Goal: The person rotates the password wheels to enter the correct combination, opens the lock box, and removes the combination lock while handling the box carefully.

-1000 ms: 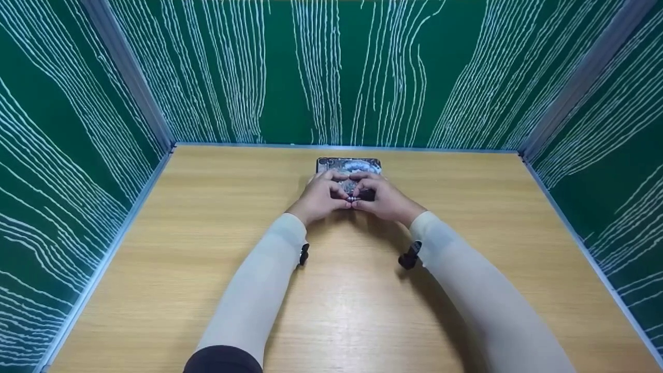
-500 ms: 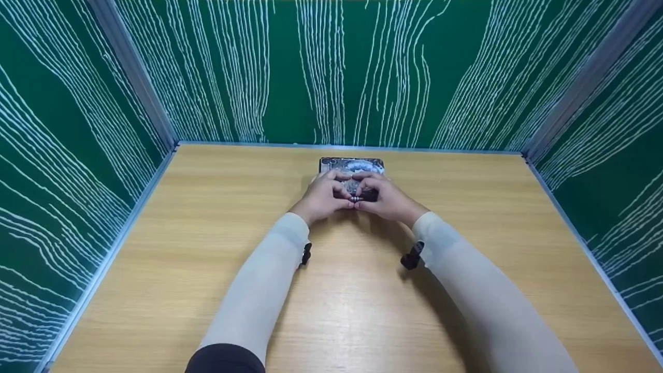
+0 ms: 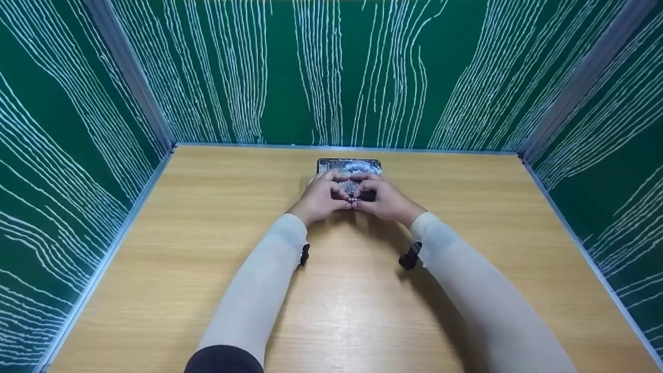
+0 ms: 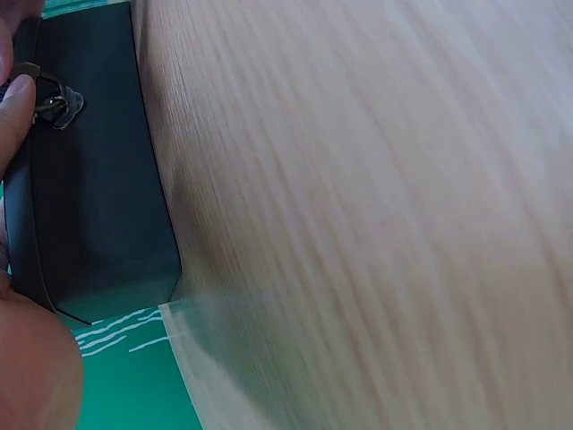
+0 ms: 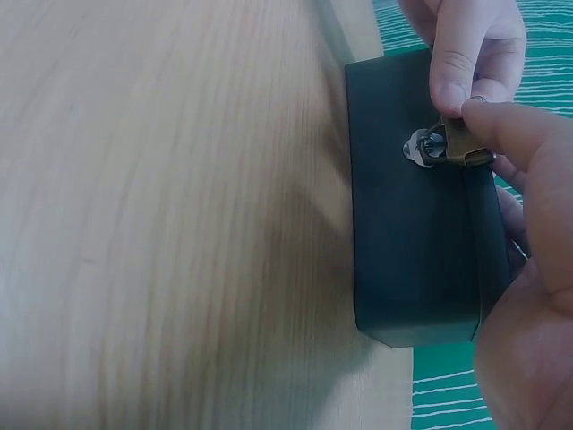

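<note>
A small dark box (image 5: 412,206) with a picture-printed lid (image 3: 362,166) stands near the back of the table. On its front face, a brass-coloured padlock (image 5: 465,145) hangs with its shackle through a metal hasp (image 4: 69,109). My left hand (image 3: 320,198) pinches one end of the padlock between thumb and finger. From the other side my right hand (image 3: 387,200) holds it too, the two thumbs almost meeting at the lock. Light ridged bands show on the padlock between the fingertips in the head view. Other fingers of both hands lie over the lid.
The wood-grain table (image 3: 342,290) stretches in front of the box and to both sides. Green walls (image 3: 282,77) with white wavy lines close off the back and sides, joined by grey corner posts (image 3: 585,77).
</note>
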Demonstrator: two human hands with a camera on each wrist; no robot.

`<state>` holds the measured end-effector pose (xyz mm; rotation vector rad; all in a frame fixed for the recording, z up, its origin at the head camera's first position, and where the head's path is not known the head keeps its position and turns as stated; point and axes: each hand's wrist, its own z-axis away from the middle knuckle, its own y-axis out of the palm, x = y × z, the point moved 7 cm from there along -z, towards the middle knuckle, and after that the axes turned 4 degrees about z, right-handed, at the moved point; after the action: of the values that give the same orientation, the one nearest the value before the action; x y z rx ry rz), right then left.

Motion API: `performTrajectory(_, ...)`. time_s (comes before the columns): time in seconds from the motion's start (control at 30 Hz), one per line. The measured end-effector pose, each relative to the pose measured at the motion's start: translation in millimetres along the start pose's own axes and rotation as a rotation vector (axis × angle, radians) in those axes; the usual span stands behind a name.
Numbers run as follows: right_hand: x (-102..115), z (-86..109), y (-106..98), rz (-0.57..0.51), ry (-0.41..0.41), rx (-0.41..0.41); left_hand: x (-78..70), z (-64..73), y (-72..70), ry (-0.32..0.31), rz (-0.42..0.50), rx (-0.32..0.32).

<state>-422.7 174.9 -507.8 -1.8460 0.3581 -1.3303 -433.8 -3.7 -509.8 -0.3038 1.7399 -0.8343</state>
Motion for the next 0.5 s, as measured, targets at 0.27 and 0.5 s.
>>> performTrajectory(0.27, 1.6, -1.6, -0.3, 0.018, -0.051, -0.020, -0.7, -0.4, 0.8, 0.020, -0.014, -0.004)
performTrajectory(0.5, 1.9, -2.6, 0.4, 0.009, -0.051, -0.031, 0.1, -0.7, 0.7, 0.024, -0.022, -0.005)
